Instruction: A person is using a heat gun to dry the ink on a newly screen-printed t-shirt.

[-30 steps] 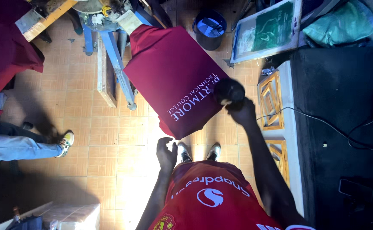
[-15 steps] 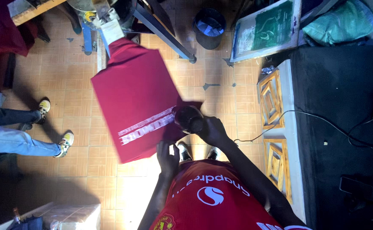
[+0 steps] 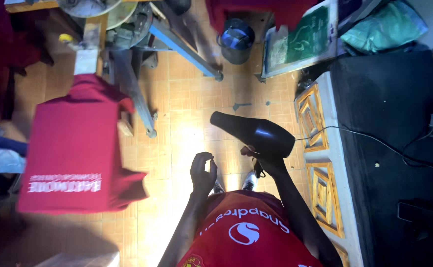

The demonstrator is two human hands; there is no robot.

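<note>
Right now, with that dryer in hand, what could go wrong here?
The right hand grips a black hair dryer whose cord trails across the black table; a tug might snag it. The red shirt on its board sits far left, so the left hand, empty, might have to stretch.

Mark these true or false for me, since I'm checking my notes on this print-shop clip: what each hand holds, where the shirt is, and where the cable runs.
1. The right hand holds a black hair dryer. True.
2. The left hand grips the red shirt. False: it is empty, fingers curled, apart from the shirt.
3. The red shirt is stretched on a board at the left. True.
4. The dryer's cable runs over the black tabletop. True.
5. The dryer's nozzle points at the tabletop. False: it points toward the shirt's side.
</note>
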